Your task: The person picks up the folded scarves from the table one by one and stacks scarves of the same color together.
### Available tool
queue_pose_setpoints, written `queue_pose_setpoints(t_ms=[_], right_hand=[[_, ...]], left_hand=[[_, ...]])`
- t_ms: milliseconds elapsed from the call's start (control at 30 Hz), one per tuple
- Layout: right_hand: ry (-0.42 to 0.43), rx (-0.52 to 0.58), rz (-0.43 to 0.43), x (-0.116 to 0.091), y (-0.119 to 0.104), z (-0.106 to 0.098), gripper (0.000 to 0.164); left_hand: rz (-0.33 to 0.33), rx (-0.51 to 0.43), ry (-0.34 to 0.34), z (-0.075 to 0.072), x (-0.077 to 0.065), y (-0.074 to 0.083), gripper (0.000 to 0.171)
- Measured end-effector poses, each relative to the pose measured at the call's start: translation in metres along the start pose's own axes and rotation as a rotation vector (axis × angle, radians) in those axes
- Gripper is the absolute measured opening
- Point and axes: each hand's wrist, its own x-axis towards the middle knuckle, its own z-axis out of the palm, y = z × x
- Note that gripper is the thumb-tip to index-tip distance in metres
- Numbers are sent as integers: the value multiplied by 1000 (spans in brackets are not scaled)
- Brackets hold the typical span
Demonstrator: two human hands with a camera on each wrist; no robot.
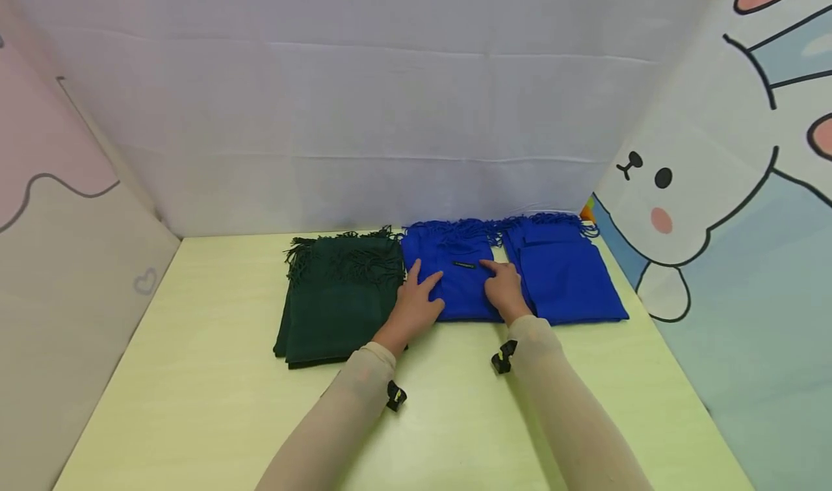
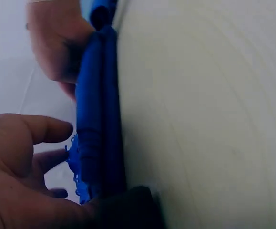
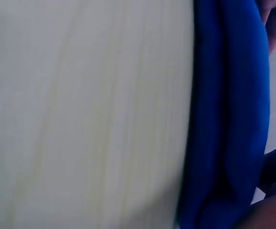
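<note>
A folded blue scarf [image 1: 463, 300] with a fringe along its far edge lies flat in the middle of the row, a small dark label [image 1: 464, 265] on its upper face. My left hand [image 1: 416, 305] is over its left side, fingers spread and fairly straight. At the right side, my right hand [image 1: 503, 289] has its index finger extended close to the label; its other fingers are partly hidden. In the left wrist view the left hand [image 2: 14, 167] shows its fingers apart beside the blue folds. The right wrist view shows mostly the scarf's thick folded edge [image 3: 228, 109].
To the left lies a folded dark green scarf [image 1: 344, 310], fringe at the back, close against the middle one. Another folded blue scarf [image 1: 572, 281] lies to the right. The pale table [image 1: 195, 404] meets a white cloth wall [image 1: 390, 115] behind and printed panels at both sides.
</note>
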Motion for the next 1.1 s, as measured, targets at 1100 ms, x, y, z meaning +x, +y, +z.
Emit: queue_pose_setpoints(t_ms=[1100], right_hand=[[24,-121,-68,-38,17,-19,50]], left_hand=[[121,514,-3,6,-29,14,44]])
